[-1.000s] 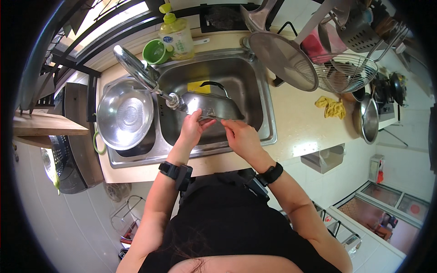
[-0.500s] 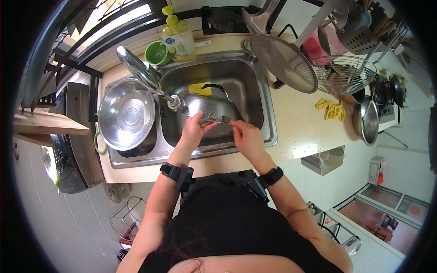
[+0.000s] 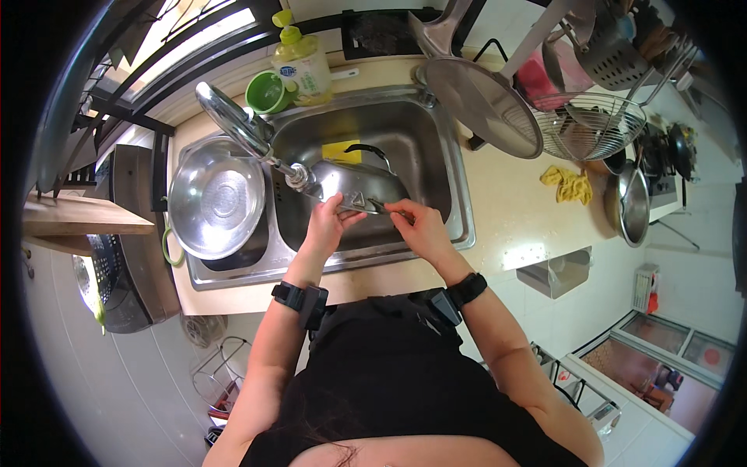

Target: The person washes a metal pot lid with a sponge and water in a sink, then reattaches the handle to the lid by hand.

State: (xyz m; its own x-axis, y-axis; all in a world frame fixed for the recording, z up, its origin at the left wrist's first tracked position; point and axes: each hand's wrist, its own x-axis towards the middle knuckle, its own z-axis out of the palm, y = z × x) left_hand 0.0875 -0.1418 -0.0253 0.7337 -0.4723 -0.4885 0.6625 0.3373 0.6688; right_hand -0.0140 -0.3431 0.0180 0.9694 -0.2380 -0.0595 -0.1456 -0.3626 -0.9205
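Black top [image 3: 405,373], its cut unclear here; black wrist straps [image 3: 289,294] bearing boxy dark modules [image 3: 313,308].

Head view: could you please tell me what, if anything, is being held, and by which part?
The left hand holds what looks like a metal lid by its near edge; the right hand is at that edge's right end, its grip unclear.

right fingers [image 3: 403,207] edged back leftward (slightly), nearer the left fingers [image 3: 333,203]
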